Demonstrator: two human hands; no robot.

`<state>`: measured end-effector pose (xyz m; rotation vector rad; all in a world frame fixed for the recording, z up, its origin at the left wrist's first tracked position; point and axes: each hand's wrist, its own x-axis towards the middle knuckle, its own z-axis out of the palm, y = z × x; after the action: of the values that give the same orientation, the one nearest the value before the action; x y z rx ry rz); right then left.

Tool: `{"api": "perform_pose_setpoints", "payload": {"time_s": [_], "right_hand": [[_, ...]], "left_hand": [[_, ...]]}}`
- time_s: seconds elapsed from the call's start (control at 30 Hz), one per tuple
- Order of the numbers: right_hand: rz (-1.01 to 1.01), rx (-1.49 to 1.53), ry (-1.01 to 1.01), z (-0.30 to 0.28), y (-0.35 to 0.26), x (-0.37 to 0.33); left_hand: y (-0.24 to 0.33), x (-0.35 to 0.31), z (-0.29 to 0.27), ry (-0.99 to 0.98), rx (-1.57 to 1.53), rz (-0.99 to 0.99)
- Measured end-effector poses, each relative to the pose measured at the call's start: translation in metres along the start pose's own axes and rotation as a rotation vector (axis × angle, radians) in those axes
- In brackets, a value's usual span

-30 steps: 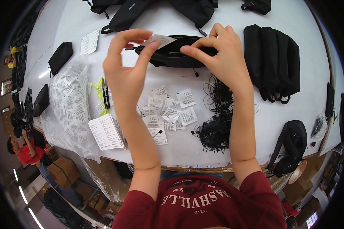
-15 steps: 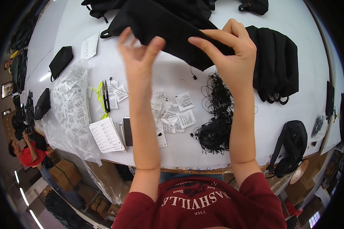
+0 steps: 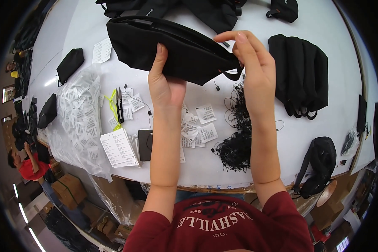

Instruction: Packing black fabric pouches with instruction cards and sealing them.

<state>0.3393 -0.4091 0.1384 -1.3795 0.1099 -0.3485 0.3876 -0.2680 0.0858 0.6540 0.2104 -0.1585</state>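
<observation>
A black zip pouch (image 3: 168, 54) is tilted in the air over the white table, its long zippered edge upward. My left hand (image 3: 167, 84) grips its lower side, thumb across the front and fingers hidden behind. At the pouch's right end, by the small fabric loop, my right hand (image 3: 254, 61) has its fingers bent and closed at the zipper's end. Whether they pinch a zipper pull cannot be made out. Below lie white printed packets (image 3: 199, 126) and a tangle of black tag strings (image 3: 235, 147).
To the right stands a row of black pouches (image 3: 300, 73). Thread snips (image 3: 119, 105), a stack of printed cards (image 3: 118, 147) and a plastic bag of packets (image 3: 79, 113) lie at the left. More black bags (image 3: 210, 14) sit at the far side. A co-worker in red (image 3: 31, 166) stands beyond.
The pouch has turned so its zippered edge shows, and come slightly nearer. My left hand has moved down and right onto its lower side; my right hand has shifted to its right end.
</observation>
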Motion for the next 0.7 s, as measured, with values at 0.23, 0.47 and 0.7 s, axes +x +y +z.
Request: {"api": "perform_pose_setpoints", "payload": {"time_s": [0.23, 0.47, 0.7], "right_hand": [[0.042, -0.271, -0.127, -0.019, 0.002, 0.003], [0.008, -0.35, -0.238, -0.021, 0.003, 0.002], [-0.021, -0.407, -0.337, -0.038, -0.002, 0.002]], "left_hand": [[0.004, -0.002, -0.008, -0.155, 0.064, -0.055], [-0.005, -0.008, -0.009, -0.391, 0.138, -0.089], [-0.005, -0.006, 0.0, -0.183, -0.032, -0.114]]}}
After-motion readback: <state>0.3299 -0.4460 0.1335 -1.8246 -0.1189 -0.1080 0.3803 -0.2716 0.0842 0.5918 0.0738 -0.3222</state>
